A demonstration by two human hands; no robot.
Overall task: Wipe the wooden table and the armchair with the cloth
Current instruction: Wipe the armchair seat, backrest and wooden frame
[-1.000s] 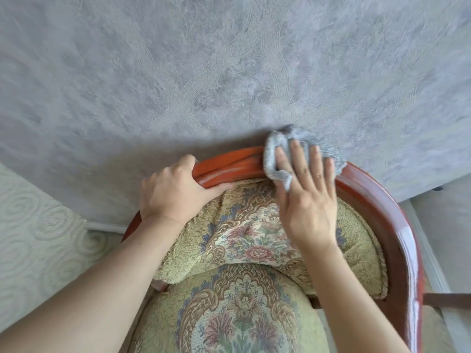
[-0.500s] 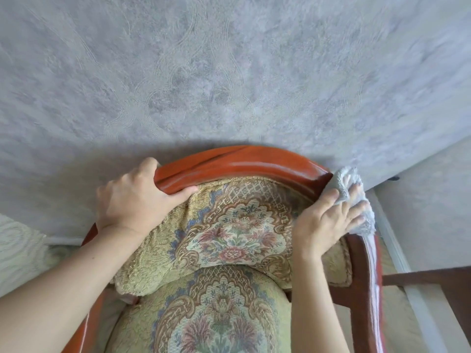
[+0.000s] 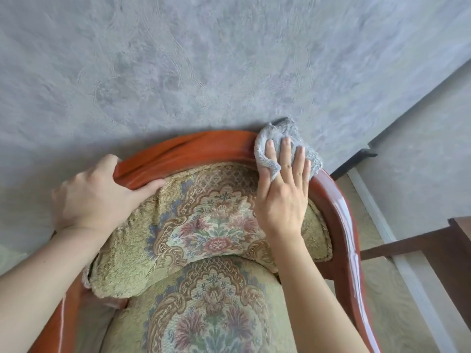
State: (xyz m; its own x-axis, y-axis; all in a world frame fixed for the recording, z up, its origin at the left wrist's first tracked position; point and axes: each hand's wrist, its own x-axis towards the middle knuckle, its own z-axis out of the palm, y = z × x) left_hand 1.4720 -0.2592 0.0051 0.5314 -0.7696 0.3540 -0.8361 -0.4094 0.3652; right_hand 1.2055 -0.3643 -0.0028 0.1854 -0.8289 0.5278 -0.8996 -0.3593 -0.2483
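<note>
The right hand presses the cloth flat-fingered onto the chair's top rail, beside the wall. The left hand grips the rail, thumb on the cushion. Under straight fingers the bunched cloth could slip behind the rail, or rub the wall. The table stands right of the right hand.

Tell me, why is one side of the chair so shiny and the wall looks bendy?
In the head view, light glares off the polished wooden armrest on the right; the wide lens bends the wall and its corner line. A soft shadow sits behind the chair back. The right hand and cloth look sharp, not blurred.
</note>
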